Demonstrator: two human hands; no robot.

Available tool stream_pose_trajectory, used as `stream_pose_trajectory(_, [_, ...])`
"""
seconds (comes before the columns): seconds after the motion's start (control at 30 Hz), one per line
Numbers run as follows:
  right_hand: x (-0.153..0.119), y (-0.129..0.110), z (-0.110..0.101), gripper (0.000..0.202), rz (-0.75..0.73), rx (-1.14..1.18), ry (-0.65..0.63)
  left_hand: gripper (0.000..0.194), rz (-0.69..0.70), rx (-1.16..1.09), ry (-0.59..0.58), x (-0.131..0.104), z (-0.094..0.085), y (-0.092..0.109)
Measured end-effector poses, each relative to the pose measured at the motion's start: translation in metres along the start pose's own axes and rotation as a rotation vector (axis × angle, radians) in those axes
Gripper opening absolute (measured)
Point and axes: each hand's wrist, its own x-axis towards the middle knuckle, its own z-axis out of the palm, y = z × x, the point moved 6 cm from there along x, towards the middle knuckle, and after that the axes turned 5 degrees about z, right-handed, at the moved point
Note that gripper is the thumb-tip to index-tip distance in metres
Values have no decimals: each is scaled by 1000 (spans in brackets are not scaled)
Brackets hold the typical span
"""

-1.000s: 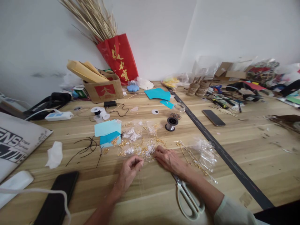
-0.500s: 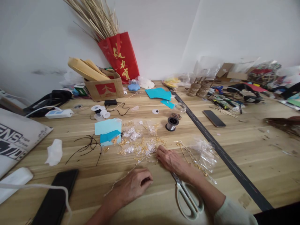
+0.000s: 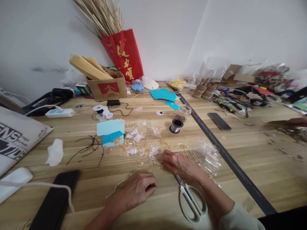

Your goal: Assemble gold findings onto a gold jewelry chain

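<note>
My left hand (image 3: 141, 187) rests on the table with its fingers curled together; a tiny bright speck shows at the fingertips, too small to name. A thin chain (image 3: 130, 175) runs from beside that hand up to a pile of silver and gold beads and findings (image 3: 152, 150). At the right edge of this pile my right hand (image 3: 177, 162) is closed, its fingertips bent down near the chain's end. What it holds, if anything, is hidden. White-handled scissors (image 3: 192, 203) lie partly beneath my right wrist. More chains (image 3: 192, 153) lie right of that hand.
A wire spool (image 3: 176, 126) stands behind the beads, near turquoise sheets (image 3: 110, 127) and black cords (image 3: 90, 148). Clear plastic bags (image 3: 209, 158) and a phone (image 3: 219, 121) are to the right, a dark phone (image 3: 56, 199) front left. Another person's hand (image 3: 297, 122) shows far right.
My right hand has shifted slightly, uncovering a little more of the chain near the pile. My left hand stays nearly in place. The other person's hand and dark item at far right moved slightly.
</note>
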Motion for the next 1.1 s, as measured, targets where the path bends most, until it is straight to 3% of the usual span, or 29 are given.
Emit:
stream_pose_trajectory(0.43, [1,1,9,15,-13,-53,-20,10,-50,-88,29,1,-3,-5])
stream_pose_trajectory(0.6, [-3,-5,4,14,-41,41,-16,9,-75,-188,115,4,-1,-17])
stream_pose_trajectory(0.9, [-5,-8,0,18,-18,4,-44,7,-47,-367,223,10,2,-35])
stream_pose_trajectory(1.1, [-8,2,11,18,12,-118,-101,8,-85,-281,195,10,3,-31])
